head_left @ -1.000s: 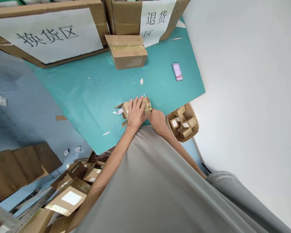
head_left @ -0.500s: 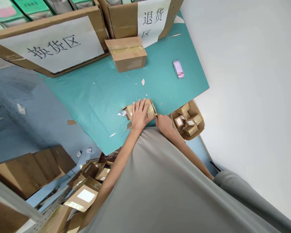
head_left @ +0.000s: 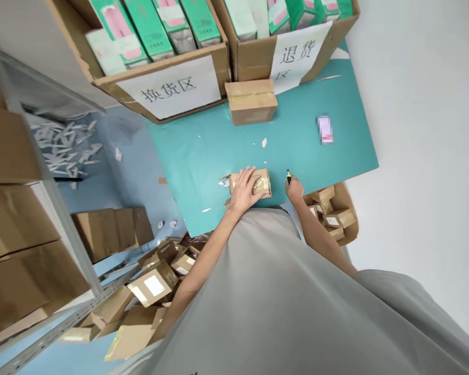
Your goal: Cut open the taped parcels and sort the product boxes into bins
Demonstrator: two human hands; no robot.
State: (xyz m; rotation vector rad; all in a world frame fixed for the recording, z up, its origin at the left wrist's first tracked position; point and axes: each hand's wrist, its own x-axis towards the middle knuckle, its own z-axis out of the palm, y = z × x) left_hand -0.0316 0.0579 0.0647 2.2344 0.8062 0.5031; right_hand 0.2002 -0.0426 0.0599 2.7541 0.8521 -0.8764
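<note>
A small taped cardboard box (head_left: 262,183) lies on the teal table top (head_left: 203,156) close to my body. My left hand (head_left: 244,191) rests on it with fingers stretched out over its top. At the box's left end a flap stands out, with some crumpled white paper (head_left: 224,183) beside it. My right hand (head_left: 295,188) is closed around a black and yellow utility knife (head_left: 288,177), apart from the box and to its right. The knife's tip points away from me.
Two large cartons of green boxes with paper signs (head_left: 168,87) stand at the back. Before them sits a closed carton (head_left: 252,107). A blurred pink item (head_left: 325,129) lies at right. A bin of small boxes (head_left: 349,208) stands below the right edge; more cartons (head_left: 152,286) fill the lower left.
My right hand has drawn the knife away from the box's right end, off to the right. My left hand stays on the box. The head view has shifted, showing more of the left side.
</note>
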